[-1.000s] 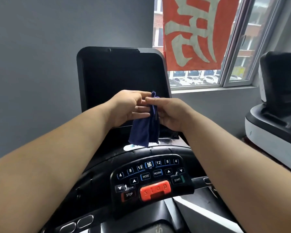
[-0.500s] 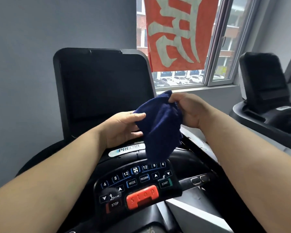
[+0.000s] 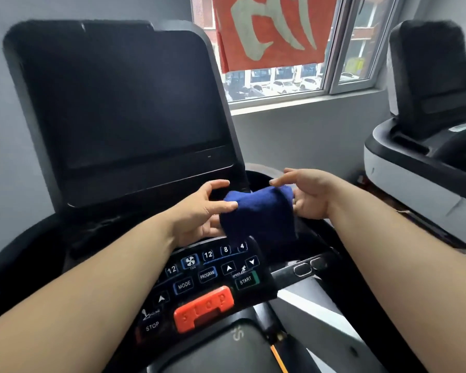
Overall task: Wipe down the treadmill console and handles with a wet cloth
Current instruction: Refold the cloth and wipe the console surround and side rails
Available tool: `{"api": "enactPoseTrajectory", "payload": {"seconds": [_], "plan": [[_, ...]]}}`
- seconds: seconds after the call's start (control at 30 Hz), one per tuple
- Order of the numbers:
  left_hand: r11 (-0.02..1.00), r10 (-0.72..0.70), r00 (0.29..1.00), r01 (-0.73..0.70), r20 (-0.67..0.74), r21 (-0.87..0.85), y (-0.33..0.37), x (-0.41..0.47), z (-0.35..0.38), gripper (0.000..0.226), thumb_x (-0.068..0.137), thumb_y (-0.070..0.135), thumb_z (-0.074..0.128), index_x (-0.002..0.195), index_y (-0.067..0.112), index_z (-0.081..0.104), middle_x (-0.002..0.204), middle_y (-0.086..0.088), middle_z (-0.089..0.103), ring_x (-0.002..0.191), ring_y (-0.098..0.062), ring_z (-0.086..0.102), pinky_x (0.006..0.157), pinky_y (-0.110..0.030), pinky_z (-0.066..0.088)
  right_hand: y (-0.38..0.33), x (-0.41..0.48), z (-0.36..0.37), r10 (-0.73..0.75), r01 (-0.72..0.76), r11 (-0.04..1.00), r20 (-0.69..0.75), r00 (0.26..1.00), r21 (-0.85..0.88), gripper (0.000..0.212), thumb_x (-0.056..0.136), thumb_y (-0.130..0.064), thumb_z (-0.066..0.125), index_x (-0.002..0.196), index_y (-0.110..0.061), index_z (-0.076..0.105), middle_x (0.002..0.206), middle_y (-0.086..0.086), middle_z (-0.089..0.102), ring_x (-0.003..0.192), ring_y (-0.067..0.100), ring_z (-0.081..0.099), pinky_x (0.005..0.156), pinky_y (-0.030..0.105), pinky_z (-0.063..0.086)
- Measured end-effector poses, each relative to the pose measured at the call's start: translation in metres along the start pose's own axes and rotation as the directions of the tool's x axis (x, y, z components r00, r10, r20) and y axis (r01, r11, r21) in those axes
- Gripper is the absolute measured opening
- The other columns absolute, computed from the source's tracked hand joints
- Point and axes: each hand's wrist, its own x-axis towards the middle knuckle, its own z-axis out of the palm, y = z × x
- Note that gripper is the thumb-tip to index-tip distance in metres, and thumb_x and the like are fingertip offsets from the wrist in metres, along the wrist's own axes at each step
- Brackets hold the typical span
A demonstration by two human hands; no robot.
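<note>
A dark blue cloth [image 3: 257, 214] hangs folded between both hands, just above the treadmill's button panel [image 3: 207, 275]. My left hand [image 3: 199, 211] pinches the cloth's left edge with thumb and fingers. My right hand [image 3: 307, 195] holds the right edge, its index finger stretched over the top. Behind the hands rises the tall black console screen [image 3: 124, 103]. A red stop button [image 3: 203, 308] sits low on the panel. The right handle bar [image 3: 307, 266] with its oval sensor plates runs under the cloth's right side.
A second treadmill console [image 3: 431, 84] stands close on the right. A window [image 3: 293, 76] with an orange banner [image 3: 269, 30] lies behind, above a grey wall. The treadmill's lower deck and an orange cord [image 3: 279, 359] show at the bottom.
Both hands have come down with the cloth from in front of the screen to just above the button panel. The cloth has gone from a narrow hanging strip to a wider fold.
</note>
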Motion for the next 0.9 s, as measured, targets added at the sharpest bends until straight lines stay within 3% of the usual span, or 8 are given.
{"api": "enactPoseTrajectory", "payload": {"seconds": [0.1,0.17,0.23,0.37,0.53,0.63,0.73,0.9], "plan": [[0.974,0.038,0.997,-0.022,-0.068,0.224,-0.013,0.036,0.008,0.048,0.078,-0.006,0.067,0.118,0.019,0.06,0.1,-0.009,0.07,0.087,-0.018,0.067,0.075,-0.026,0.057,0.008,0.03,-0.027,0.04,-0.044,0.998,0.07,0.997,0.05,0.08,0.081,0.022,0.043,0.143,-0.028,0.035,0.143,0.023,0.037,0.107,0.033,0.061,0.075,0.037,0.055],[0.696,0.131,0.983,0.0,-0.127,0.718,-0.017,0.064,0.013,0.025,0.076,0.011,0.073,0.099,0.021,0.07,0.087,0.0,0.07,0.077,-0.01,0.064,0.066,-0.013,0.049,0.01,0.053,-0.042,0.071,-0.063,0.994,0.089,0.993,-0.09,0.069,0.077,0.022,0.045,0.134,-0.018,0.05,0.141,0.022,0.041,0.11,0.034,0.06,0.089,0.039,0.052],[0.426,0.208,0.97,0.028,-0.128,0.905,-0.016,0.091,0.018,0.007,0.079,0.028,0.071,0.084,0.024,0.069,0.079,0.005,0.065,0.074,-0.012,0.06,0.063,-0.019,0.044,0.011,0.07,-0.054,0.093,-0.051,0.943,0.112,0.989,-0.329,0.053,0.076,0.015,0.056,0.121,-0.013,0.061,0.118,0.019,0.061,0.096,0.031,0.063,0.091,0.041,0.05],[0.445,0.17,0.984,-0.023,-0.059,0.895,-0.021,0.136,0.03,0.008,0.086,0.031,0.065,0.092,0.026,0.065,0.085,0.005,0.065,0.077,-0.01,0.058,0.07,-0.023,0.044,0.028,0.103,-0.065,0.027,0.111,0.558,0.152,0.988,-0.822,0.027,0.065,-0.033,0.082,0.088,-0.032,0.07,0.108,-0.003,0.064,0.105,0.019,0.06,0.086,0.032,0.05],[0.528,0.175,0.952,0.123,-0.25,0.84,-0.044,0.17,0.016,0.013,0.083,0.037,0.068,0.092,0.033,0.06,0.084,0.011,0.068,0.076,-0.007,0.063,0.071,-0.024,0.049,0.067,0.155,-0.094,-0.209,0.177,0.523,0.075,0.975,-0.834,0.017,0.079,-0.03,0.068,0.075,-0.017,0.058,0.076,0.001,0.06,0.074,0.02,0.058,0.062,0.029,0.039],[0.371,0.115,0.942,0.253,-0.314,0.893,-0.056,0.175,-0.011,0.029,0.081,0.035,0.069,0.107,0.036,0.058,0.113,0.012,0.064,0.099,-0.005,0.061,0.09,-0.025,0.045,0.088,0.183,-0.114,-0.468,0.17,0.604,-0.174,0.866,-0.778,0.018,0.084,-0.009,0.052,0.089,-0.026,0.057,0.092,-0.002,0.059,0.084,0.022,0.053,0.068,0.029,0.034],[0.114,0.06,0.952,0.291,-0.299,0.95,-0.064,0.176,-0.023,0.048,0.083,0.036,0.068,0.129,0.033,0.053,0.144,0.009,0.044,0.133,-0.014,0.038,0.108,-0.031,0.032,0.13,0.199,-0.101,-0.562,0.235,0.308,0.023,0.827,-0.922,0.051,0.078,-0.012,0.053,0.128,-0.021,0.056,0.133,0.003,0.055,0.117,0.026,0.052,0.094,0.038,0.041],[0.078,-0.121,0.96,0.262,-0.252,0.962,-0.05,0.176,-0.038,0.065,0.082,0.037,0.069,0.139,0.041,0.039,0.152,0.021,0.023,0.138,-0.008,0.029,0.108,-0.022,0.024,0.152,0.195,-0.077,-0.567,0.249,0.292,0.043,0.823,-0.923,0.046,0.085,-0.043,0.045,0.127,-0.031,0.059,0.137,0.0,0.054,0.121,0.025,0.048,0.098,0.046,0.03]]}}
